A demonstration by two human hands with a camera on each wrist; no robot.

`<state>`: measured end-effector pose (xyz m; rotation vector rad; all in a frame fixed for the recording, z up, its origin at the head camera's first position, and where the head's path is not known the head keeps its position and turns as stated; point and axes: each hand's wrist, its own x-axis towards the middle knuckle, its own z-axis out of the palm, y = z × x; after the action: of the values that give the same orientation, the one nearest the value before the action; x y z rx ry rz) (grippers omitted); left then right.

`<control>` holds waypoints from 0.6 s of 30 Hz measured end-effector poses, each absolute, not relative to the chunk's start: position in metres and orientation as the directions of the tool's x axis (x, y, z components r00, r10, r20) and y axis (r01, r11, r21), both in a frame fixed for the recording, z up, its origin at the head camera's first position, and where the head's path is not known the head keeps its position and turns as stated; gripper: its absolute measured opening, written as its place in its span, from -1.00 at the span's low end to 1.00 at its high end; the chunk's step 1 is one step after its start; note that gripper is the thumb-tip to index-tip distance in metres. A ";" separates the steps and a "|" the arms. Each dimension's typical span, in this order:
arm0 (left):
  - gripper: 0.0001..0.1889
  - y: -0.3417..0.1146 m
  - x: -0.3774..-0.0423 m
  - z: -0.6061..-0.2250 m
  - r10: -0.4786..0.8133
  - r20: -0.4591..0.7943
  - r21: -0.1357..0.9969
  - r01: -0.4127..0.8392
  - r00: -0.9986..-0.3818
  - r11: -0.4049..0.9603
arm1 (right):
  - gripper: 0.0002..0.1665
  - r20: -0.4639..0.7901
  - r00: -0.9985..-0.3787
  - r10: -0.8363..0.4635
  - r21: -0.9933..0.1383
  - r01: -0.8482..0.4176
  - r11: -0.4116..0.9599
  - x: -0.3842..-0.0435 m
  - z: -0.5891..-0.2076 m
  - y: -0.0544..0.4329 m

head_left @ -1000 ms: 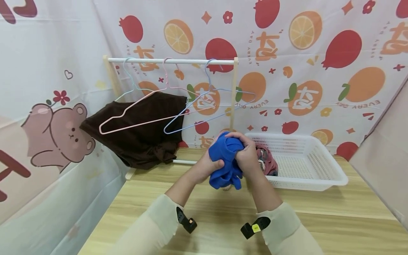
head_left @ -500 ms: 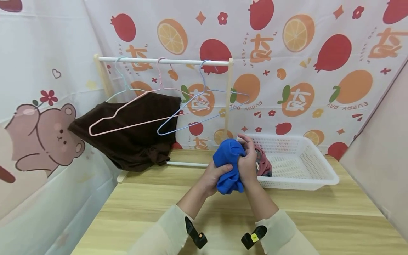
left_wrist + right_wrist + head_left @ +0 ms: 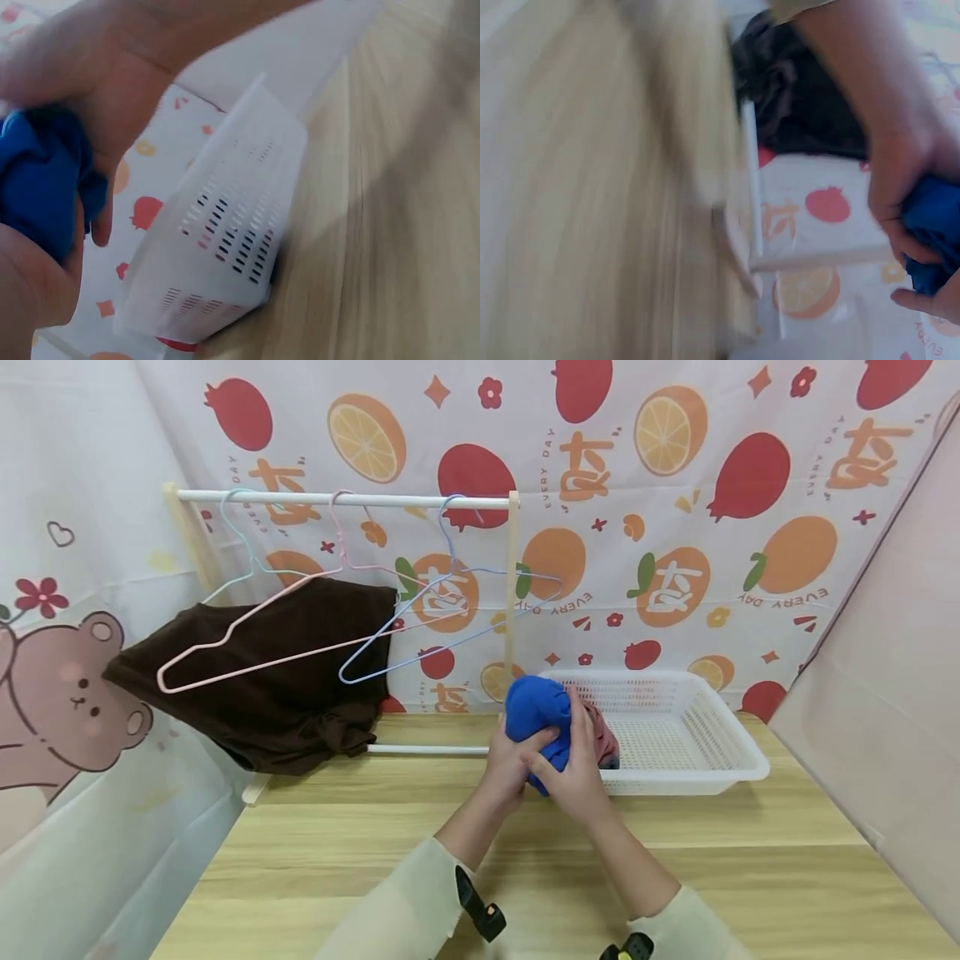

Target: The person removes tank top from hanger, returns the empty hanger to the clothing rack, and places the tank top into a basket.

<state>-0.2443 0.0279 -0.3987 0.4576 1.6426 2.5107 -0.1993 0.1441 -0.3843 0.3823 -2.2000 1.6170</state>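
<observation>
A bunched-up blue cloth (image 3: 536, 706) is held between both hands above the table, in front of the basket's left end. My left hand (image 3: 510, 764) grips it from the left, thumb laid across its front. From the right, my right hand (image 3: 577, 777) holds the bundle, fingers pointing up along its side and thumb reaching toward the left hand. In the left wrist view the blue cloth (image 3: 41, 180) sits between the two palms. The right wrist view shows the left hand (image 3: 907, 180) curled around it. The cloth's far side is hidden.
Behind the hands, a white basket (image 3: 727, 772) contains a reddish garment (image 3: 603, 739). At left stands a rack (image 3: 337, 500) with a green hanger (image 3: 251, 556), a pink hanger (image 3: 255, 668) and a blue hanger (image 3: 450, 568). A dark brown garment (image 3: 300, 652) hangs there, reaching down to the table (image 3: 337, 860).
The hands have turned the blue cloth and squeezed it into a rounder bundle. The right fingers now lie along its side. The head view has shifted right.
</observation>
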 end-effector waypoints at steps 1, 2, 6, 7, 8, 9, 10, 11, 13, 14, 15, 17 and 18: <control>-0.24 0.031 -0.246 -0.398 0.289 0.219 0.915 0.093 -0.932 -0.394 | 0.20 0.446 -0.895 0.011 -0.840 -0.414 0.351 -0.201 -0.385 0.147; -0.20 0.034 -0.249 -0.398 0.340 0.248 0.917 0.107 -0.907 -0.385 | 0.26 0.435 -0.900 0.021 -0.834 -0.394 0.386 -0.204 -0.386 0.151; -0.12 0.040 -0.261 -0.395 0.585 0.244 0.940 0.038 -0.773 -0.340 | 0.29 0.343 -0.939 0.037 -0.878 -0.306 0.367 -0.222 -0.383 0.174; -0.12 0.041 -0.264 -0.394 0.625 0.224 0.949 0.020 -0.748 -0.316 | 0.27 0.327 -0.944 0.040 -0.891 -0.294 0.347 -0.227 -0.383 0.181; -0.12 0.043 -0.267 -0.392 0.647 0.194 0.958 0.001 -0.737 -0.286 | 0.26 0.318 -0.947 0.039 -0.900 -0.289 0.327 -0.232 -0.383 0.187; -0.12 0.045 -0.269 -0.391 0.663 0.159 0.970 -0.011 -0.732 -0.245 | 0.23 0.308 -0.950 0.045 -0.908 -0.280 0.313 -0.237 -0.383 0.194; -0.14 0.048 -0.272 -0.390 0.670 0.137 0.978 -0.008 -0.730 -0.209 | 0.20 0.310 -0.949 0.055 -0.912 -0.281 0.298 -0.242 -0.384 0.200; -0.15 0.051 -0.274 -0.391 0.670 0.129 0.987 0.031 -0.731 -0.156 | 0.17 0.315 -0.946 0.070 -0.915 -0.283 0.288 -0.246 -0.385 0.207; -0.16 0.060 -0.278 -0.394 0.640 0.145 0.986 0.167 -0.755 -0.026 | 0.12 0.330 -0.937 0.112 -0.918 -0.291 0.271 -0.254 -0.386 0.220; -0.16 0.065 -0.279 -0.397 0.625 0.161 0.967 0.249 -0.764 0.056 | 0.09 0.341 -0.930 0.137 -0.916 -0.295 0.273 -0.259 -0.387 0.226; -0.15 0.070 -0.280 -0.401 0.610 0.173 0.925 0.340 -0.774 0.170 | 0.07 0.351 -0.921 0.168 -0.912 -0.296 0.283 -0.265 -0.387 0.234; -0.11 0.081 -0.279 -0.408 0.582 0.193 0.758 0.497 -0.790 0.422 | 0.06 0.373 -0.899 0.229 -0.899 -0.290 0.329 -0.276 -0.388 0.250; -0.10 0.085 -0.277 -0.412 0.577 0.189 0.640 0.545 -0.794 0.541 | 0.07 0.380 -0.889 0.255 -0.889 -0.274 0.368 -0.282 -0.389 0.259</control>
<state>-0.2773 0.0854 -0.4120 0.9908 2.7185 1.1036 -0.2821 0.2590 -0.3888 0.0165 -2.1747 1.5425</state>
